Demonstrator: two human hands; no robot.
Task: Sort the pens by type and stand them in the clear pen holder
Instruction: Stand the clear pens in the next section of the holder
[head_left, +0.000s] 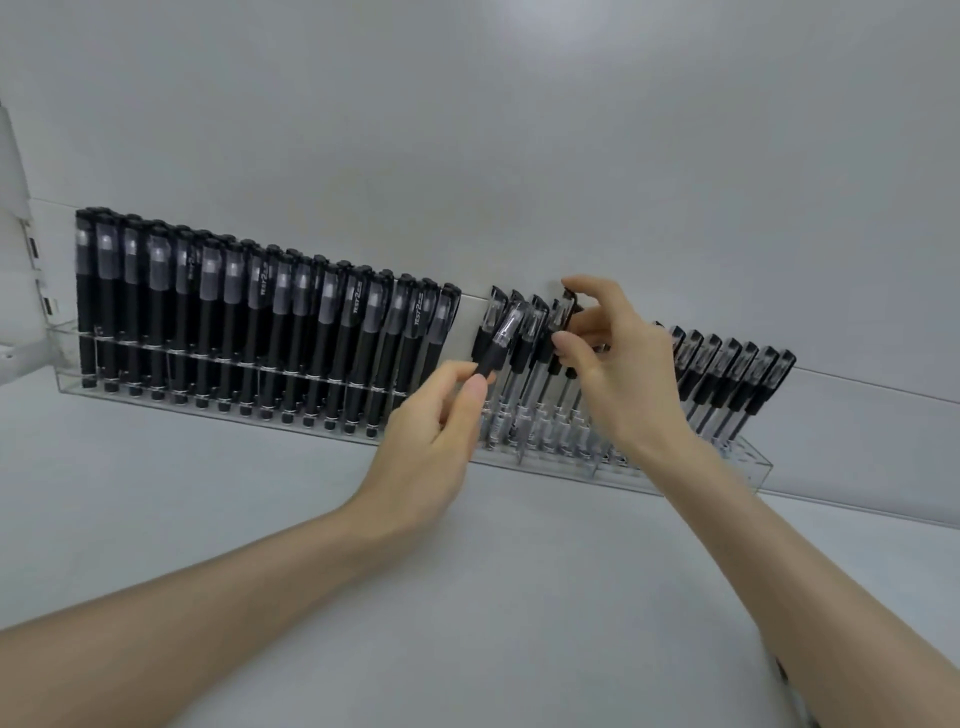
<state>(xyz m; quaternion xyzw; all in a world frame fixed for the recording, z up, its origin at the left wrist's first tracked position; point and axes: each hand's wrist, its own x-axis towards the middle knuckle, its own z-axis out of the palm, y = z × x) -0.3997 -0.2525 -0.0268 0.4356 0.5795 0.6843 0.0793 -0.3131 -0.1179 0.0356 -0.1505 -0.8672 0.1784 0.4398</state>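
Holder (748, 462) at the back of the bench (467, 597): black pens (260, 322) left, clear pens (727, 374) right, types apart. Our left hand (436, 431) pinches a tilted pen (501, 340), our right hand (618, 374) a standing pen (570, 312), we judge to open a slot.

A pale grey surface (519, 597) meets a plain grey wall (467, 130) behind it. A white fixture (13, 171) stands at the far left edge.
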